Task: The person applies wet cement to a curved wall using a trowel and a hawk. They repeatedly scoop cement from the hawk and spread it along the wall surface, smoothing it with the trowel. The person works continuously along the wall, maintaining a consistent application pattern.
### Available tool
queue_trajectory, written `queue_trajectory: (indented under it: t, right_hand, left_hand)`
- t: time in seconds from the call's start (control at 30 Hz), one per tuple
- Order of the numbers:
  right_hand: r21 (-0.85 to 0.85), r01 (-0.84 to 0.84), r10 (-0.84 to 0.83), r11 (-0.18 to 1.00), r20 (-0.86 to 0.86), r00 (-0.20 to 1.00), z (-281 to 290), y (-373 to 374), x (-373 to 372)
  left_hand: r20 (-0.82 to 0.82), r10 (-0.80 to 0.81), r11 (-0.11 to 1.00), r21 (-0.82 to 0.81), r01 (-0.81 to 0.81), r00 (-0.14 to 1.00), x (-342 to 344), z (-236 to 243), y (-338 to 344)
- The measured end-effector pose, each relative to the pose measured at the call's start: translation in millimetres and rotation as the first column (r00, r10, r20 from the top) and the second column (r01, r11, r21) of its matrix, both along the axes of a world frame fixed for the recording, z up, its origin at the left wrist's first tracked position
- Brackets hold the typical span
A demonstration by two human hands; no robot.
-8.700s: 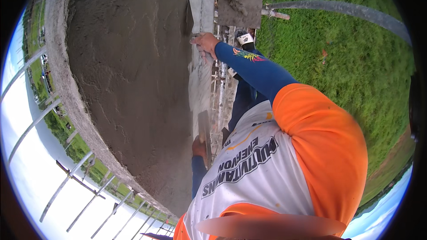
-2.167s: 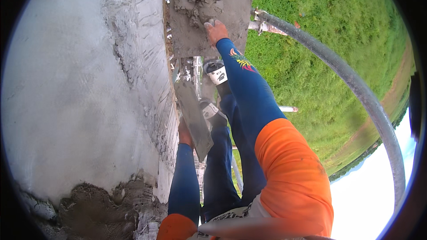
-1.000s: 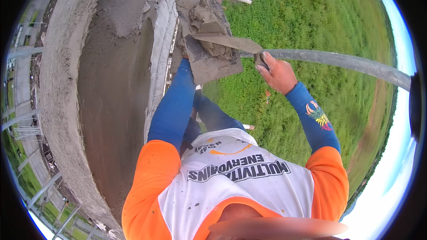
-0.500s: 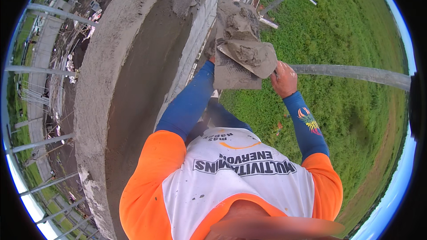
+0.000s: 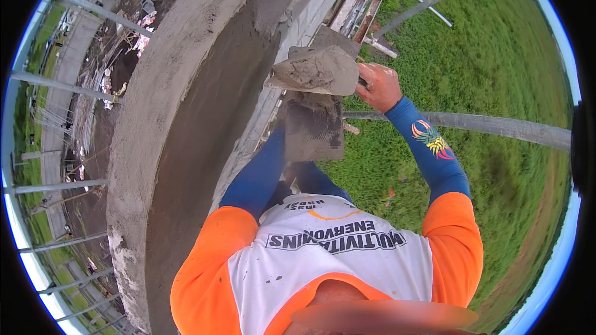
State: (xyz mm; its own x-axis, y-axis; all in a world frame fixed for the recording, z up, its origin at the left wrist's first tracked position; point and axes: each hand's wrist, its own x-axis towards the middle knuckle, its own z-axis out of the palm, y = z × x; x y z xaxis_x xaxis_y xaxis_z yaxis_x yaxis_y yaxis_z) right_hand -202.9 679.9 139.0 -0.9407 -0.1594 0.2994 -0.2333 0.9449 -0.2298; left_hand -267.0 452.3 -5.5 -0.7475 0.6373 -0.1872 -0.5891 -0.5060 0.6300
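Note:
My right hand (image 5: pixel 377 84) grips the handle of a trowel (image 5: pixel 298 80) heaped with grey mortar (image 5: pixel 323 65). The trowel is raised over a flat, rectangular mortar board (image 5: pixel 313 136), which has smeared mortar and a textured patch on it. My left forearm (image 5: pixel 261 167) runs up under the board; that hand is hidden behind it. Just left of both tools is a ledge (image 5: pixel 205 99) of dark, damp render with a rough, paler outer lip (image 5: pixel 143 149).
Grey scaffold pipes (image 5: pixel 496 127) cross right and top right, high above grass (image 5: pixel 465 56). More pipes (image 5: pixel 68 183) project at the left over a lower concrete strip (image 5: pixel 81 37) and dirt with scattered debris. Scaffold planks and bars (image 5: pixel 366 9) line the wall's top right side.
My right hand has lifted the loaded trowel toward the upper left, off the board's near part. The board has shifted down in view. Earlier, the trowel was cutting into the mortar heap.

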Motion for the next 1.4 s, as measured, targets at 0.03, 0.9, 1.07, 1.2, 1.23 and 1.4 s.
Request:
queue_trajectory:
  t: [0.03,0.9,1.07,1.2,1.23,1.4]
  right_hand:
    - [0.046,-0.016,0.015,0.999,0.006,1.0,-2,9,-15]
    - [0.331,-0.25,0.212,0.91,0.148,0.966,150,29,-248]
    - [0.267,-0.301,0.378,0.916,-0.314,0.871,146,44,-215]
    - [0.319,0.019,0.042,0.947,-0.183,0.982,120,65,-155]
    - [0.328,0.057,-0.025,0.943,-0.103,0.994,111,68,-140]
    - [-0.23,0.267,-0.224,0.936,0.198,0.954,43,47,-52]
  left_hand:
    - [0.004,0.01,1.0,0.004,-0.01,1.0,-2,0,1]
    - [0.078,0.012,0.984,0.178,-0.025,0.997,-79,-8,34]
    - [0.077,-0.007,0.982,0.19,-0.008,0.997,-90,-9,37]
    - [0.079,-0.023,0.986,0.169,0.01,0.997,-88,-8,35]
    - [0.067,-0.027,0.987,0.159,0.016,0.997,-87,-7,34]
    - [0.038,-0.054,0.995,0.085,0.05,0.998,-76,-6,27]
